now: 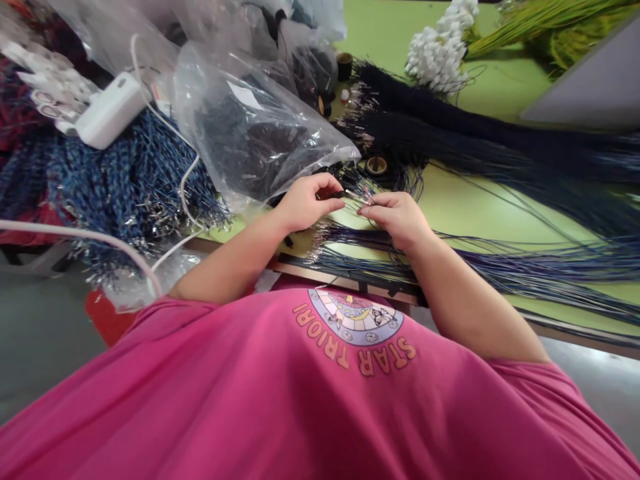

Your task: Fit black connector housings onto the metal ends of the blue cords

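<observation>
My left hand (309, 201) is closed, with thumb and fingertips round a small black piece (337, 195) whose exact kind is too small to make out. Close by on the right, my right hand (397, 217) pinches a thin wire (369, 198) between thumb and forefinger, its tip pointing at the black piece. Whether the two touch I cannot tell. Below both hands lies a bundle of dark blue wires (480, 263), their bare metal ends gathered at the left. Behind the fingers are more black wires, partly hidden.
A clear plastic bag (260, 127) of dark parts lies at the back left. Blue twisted wires (135, 173) and a white power adapter (110, 110) with a cable are farther left. A thick dark wire bundle (450, 127), a tape roll (377, 165) and white connectors (443, 50) lie beyond.
</observation>
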A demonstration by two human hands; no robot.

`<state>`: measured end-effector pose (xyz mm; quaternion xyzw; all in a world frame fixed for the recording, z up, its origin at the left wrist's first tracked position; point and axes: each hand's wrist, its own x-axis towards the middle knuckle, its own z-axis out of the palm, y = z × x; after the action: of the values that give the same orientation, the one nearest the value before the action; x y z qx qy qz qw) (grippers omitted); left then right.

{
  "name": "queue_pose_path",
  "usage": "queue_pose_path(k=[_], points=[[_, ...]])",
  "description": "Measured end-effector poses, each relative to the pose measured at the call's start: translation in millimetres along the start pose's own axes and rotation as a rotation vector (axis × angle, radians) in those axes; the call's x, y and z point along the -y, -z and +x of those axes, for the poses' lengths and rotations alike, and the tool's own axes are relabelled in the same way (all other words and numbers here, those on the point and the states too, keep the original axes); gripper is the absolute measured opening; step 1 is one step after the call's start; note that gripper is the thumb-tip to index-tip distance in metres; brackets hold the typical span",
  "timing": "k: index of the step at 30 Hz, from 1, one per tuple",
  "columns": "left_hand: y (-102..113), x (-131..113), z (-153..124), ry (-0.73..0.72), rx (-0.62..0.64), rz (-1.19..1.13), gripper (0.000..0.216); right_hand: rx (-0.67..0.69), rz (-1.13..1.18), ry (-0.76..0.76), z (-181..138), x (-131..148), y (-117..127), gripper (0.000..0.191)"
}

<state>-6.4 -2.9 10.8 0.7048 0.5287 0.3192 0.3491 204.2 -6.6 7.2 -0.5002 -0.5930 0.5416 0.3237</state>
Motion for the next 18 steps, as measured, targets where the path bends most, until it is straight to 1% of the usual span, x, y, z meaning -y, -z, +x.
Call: queue_pose_path(k=[3,8,13,18], points=[[-6,8,0,-0.015,-0.025,-0.036,0.023,-0.039,-0.011,-0.026,0,-1,0,0.015],[-6,14,-2,-0.077,-0.071,-0.013,0.019,-0.046,-0.073,-0.017,-1,-1,-1,0.015],[-6,16,-3,-0.128,-0.064,-0.012,0.018,-0.063,-0.133,-0.007,0,-2,0,0.016],[-8,17,-4,-0.123,-0.039,0.014,0.017,-0.033,-0.167,0.028,2,-5,-1,0.019]])
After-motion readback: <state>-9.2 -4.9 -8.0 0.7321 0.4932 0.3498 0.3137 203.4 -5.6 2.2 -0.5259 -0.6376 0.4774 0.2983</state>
